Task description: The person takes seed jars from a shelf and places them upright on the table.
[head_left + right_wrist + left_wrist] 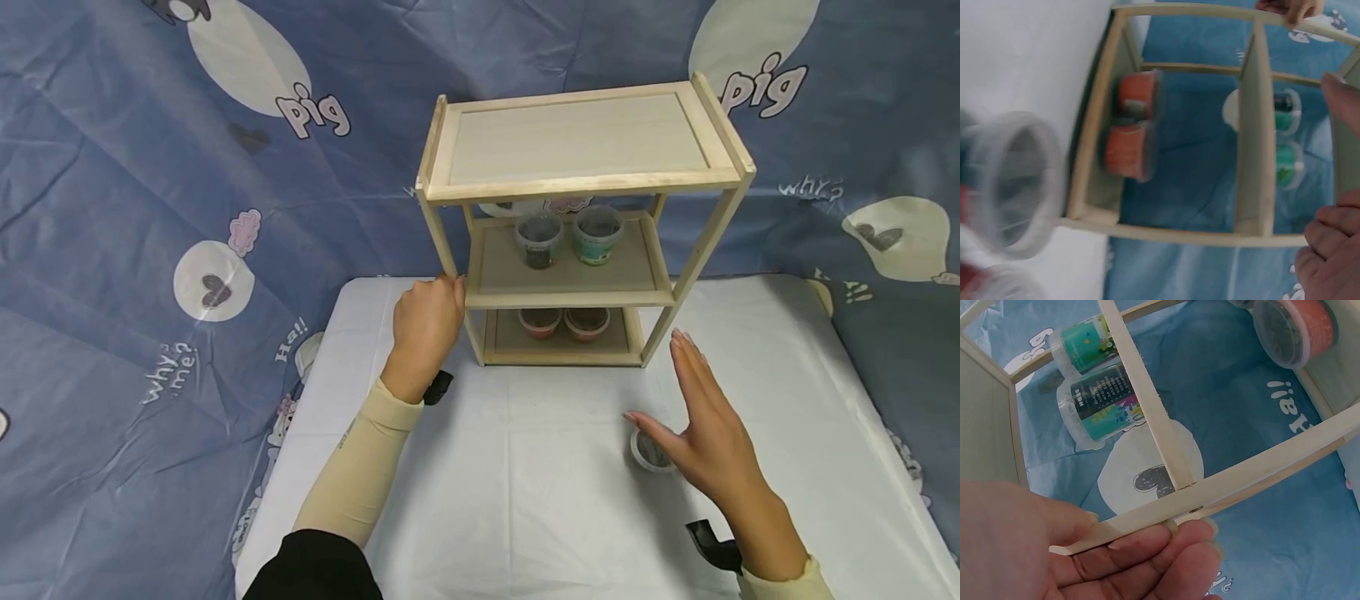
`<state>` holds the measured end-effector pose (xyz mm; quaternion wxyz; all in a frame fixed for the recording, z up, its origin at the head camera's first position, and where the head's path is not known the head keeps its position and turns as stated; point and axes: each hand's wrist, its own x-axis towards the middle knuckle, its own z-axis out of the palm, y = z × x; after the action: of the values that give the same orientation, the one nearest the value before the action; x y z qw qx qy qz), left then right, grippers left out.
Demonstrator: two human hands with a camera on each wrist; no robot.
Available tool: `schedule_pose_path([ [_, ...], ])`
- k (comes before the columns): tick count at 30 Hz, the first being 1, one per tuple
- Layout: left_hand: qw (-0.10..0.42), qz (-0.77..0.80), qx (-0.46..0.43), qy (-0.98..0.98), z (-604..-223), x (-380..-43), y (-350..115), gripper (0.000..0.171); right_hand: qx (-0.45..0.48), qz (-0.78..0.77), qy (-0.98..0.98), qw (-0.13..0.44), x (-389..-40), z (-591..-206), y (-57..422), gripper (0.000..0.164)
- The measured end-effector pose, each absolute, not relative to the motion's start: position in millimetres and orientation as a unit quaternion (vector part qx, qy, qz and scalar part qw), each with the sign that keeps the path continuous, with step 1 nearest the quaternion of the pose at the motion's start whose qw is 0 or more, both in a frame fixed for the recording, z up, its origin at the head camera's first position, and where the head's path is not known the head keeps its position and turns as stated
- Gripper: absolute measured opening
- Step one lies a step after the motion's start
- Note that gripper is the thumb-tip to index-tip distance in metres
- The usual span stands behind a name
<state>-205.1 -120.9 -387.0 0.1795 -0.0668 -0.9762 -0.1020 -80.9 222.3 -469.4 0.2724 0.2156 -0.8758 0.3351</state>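
A small three-tier wooden shelf (570, 185) stands on the table. My left hand (429, 329) grips its left front post, thumb on one side and fingers on the other in the left wrist view. My right hand (716, 446) is held to the right of the shelf, thumb spread away from straight fingers, holding nothing. Below its thumb is a clear-lidded plastic tub (651, 452), partly hidden. Blurred in the right wrist view are this or another tub (1019, 184) and a second one (1007, 284).
Two green-labelled tubs (596, 236) sit on the middle tier. Two red tubs (587, 323) sit on the bottom tier. A white cloth (555, 500) covers the table, and blue printed fabric (135, 250) hangs behind and beside it.
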Motion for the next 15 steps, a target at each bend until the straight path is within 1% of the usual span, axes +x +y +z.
schedule_pose_path([
  [9, 0.174, -0.098, -0.063, -0.978, -389, -205, -121, 0.044, 0.245, 0.337, -0.850, 0.323, -102, -448, 209, 0.097],
  [15, 0.176, -0.100, -0.061, -0.977, -388, -206, -122, 0.044, 0.231, 0.329, -0.862, 0.309, -114, -429, 212, 0.099],
])
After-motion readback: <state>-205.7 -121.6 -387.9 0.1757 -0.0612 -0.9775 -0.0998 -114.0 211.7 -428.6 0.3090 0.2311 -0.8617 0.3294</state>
